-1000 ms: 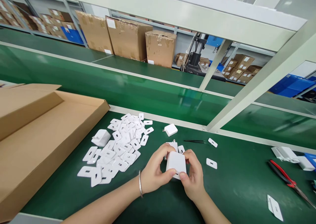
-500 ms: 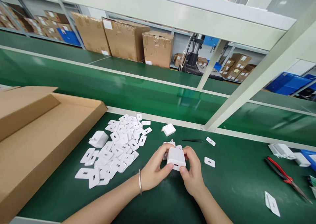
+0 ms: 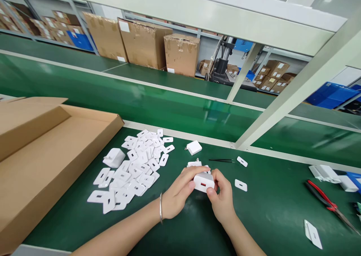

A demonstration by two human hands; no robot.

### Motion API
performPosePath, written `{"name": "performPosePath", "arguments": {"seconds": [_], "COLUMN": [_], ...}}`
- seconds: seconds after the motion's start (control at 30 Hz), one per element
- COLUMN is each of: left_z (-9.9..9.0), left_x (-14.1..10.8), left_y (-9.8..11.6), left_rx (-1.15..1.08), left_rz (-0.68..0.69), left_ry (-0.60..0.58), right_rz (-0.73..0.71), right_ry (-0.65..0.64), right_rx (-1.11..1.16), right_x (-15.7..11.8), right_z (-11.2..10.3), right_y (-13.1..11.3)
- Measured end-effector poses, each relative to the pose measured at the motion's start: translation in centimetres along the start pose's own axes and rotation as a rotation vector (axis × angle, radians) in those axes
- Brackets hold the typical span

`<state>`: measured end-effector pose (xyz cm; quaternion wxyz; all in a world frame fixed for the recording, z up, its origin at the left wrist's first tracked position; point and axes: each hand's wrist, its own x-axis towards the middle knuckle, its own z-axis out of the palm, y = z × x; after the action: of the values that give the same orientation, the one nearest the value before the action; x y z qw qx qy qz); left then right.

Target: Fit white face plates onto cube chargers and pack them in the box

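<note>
Between both my hands is a white USB charger [image 3: 204, 183], its port end with a reddish slot turned toward me. My left hand [image 3: 180, 186] grips it from the left, fingers laid over its top and thumb at its side. On the right, my right hand [image 3: 221, 192] pinches its edge between thumb and fingers. Just behind, partly hidden by my fingers, another white charger [image 3: 194, 163] rests on the bench. A further charger [image 3: 194, 147] lies beyond it. Black tweezers [image 3: 221, 160] lie to the right, near two loose white slotted plates [image 3: 240, 185].
A heap of white slotted plates [image 3: 138, 164] covers the bench to the left, with a white charger body [image 3: 114, 158] beside it. An open cardboard box [image 3: 84, 124] stands farther left. Red-handled pliers [image 3: 324, 197] and white housings [image 3: 324, 173] lie at right.
The charger has been tilted so its port end faces me more fully. My left fingers have moved from its far left edge to lie across its top.
</note>
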<state>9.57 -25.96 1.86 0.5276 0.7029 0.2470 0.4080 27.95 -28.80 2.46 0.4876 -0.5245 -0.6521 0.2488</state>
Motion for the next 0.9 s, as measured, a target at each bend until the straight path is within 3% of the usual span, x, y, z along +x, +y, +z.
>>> {"name": "performPosePath", "arguments": {"seconds": [0.57, 0.9], "left_z": [-0.2, -0.5], "left_x": [0.8, 1.2], "left_y": [0.6, 0.2], "left_rx": [0.17, 0.238], "left_rz": [0.113, 0.253], "left_ry": [0.053, 0.116], "right_rz": [-0.032, -0.163], "right_ry": [-0.066, -0.072], "right_rx": [-0.005, -0.078], "right_x": [0.0, 0.2], "right_z": [0.0, 0.0], "right_y": [0.0, -0.7]}}
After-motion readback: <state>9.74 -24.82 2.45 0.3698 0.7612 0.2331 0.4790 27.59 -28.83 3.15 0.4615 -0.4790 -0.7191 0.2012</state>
